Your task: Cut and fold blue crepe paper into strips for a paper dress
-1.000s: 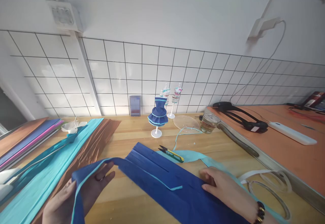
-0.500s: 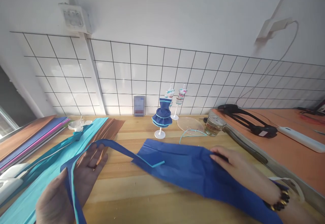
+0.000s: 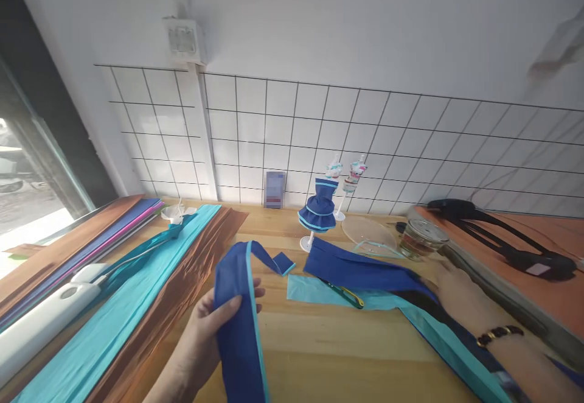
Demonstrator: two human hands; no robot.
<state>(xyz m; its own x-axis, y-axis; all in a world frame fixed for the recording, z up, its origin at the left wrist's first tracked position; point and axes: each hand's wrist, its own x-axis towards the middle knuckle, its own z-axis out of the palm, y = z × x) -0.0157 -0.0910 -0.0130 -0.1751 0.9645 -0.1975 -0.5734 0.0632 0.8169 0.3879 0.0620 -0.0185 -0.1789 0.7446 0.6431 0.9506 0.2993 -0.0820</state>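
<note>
My left hand (image 3: 214, 324) pinches a dark blue fabric strip (image 3: 237, 305) with a light blue edge between thumb and fingers. The strip's folded far end rests on the table (image 3: 319, 348). My right hand (image 3: 460, 293), smeared by motion, is over the right part of a dark blue cloth (image 3: 360, 266), just in front of a glass jar (image 3: 422, 238); whether it grips the cloth cannot be told. A light blue strip (image 3: 301, 288) lies in front of that cloth, with small yellow-and-green-handled snips (image 3: 351, 296) on it, partly covered. Behind stands a miniature blue dress (image 3: 318, 208) on a white stand.
Turquoise cloth (image 3: 123, 311), crumpled brown cloth (image 3: 182, 287) and a white power strip (image 3: 50, 324) fill the left side. A clear round dish (image 3: 367, 232) and two tiny dressed stands are at the back. A black headband-like device (image 3: 502, 238) lies on orange cloth, right.
My view has turned left. My left hand has risen and closed on the blue strip. My right hand has moved toward the jar; the light blue strip and snips now show.
</note>
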